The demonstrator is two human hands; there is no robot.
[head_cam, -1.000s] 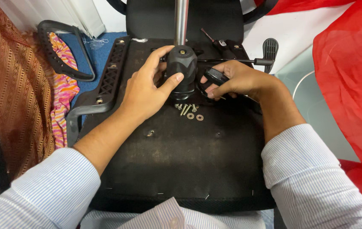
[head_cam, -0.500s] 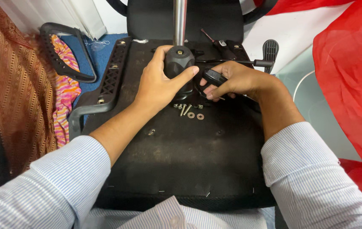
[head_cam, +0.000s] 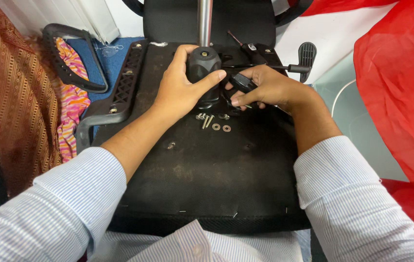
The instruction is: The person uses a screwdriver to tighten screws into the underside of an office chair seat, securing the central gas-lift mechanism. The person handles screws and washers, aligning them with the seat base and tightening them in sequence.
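An upturned office chair seat (head_cam: 207, 174) lies in front of me, its black underside facing up. My left hand (head_cam: 180, 90) wraps around the black plastic collar (head_cam: 204, 63) at the foot of the chrome gas cylinder (head_cam: 205, 19). My right hand (head_cam: 270, 87) grips a small black tool handle (head_cam: 242, 82) beside the seat mechanism. Loose screws and washers (head_cam: 212, 122) lie on the underside just below both hands.
A detached black armrest (head_cam: 119, 97) lies along the seat's left edge, another armrest loop (head_cam: 68, 58) beyond it. A lever with a paddle knob (head_cam: 306, 56) sticks out at the upper right. Red fabric (head_cam: 401, 87) hangs on the right, patterned cloth (head_cam: 17, 97) on the left.
My left hand has shifted slightly up and around the black collar. My right hand stays on the tool handle near the mechanism.
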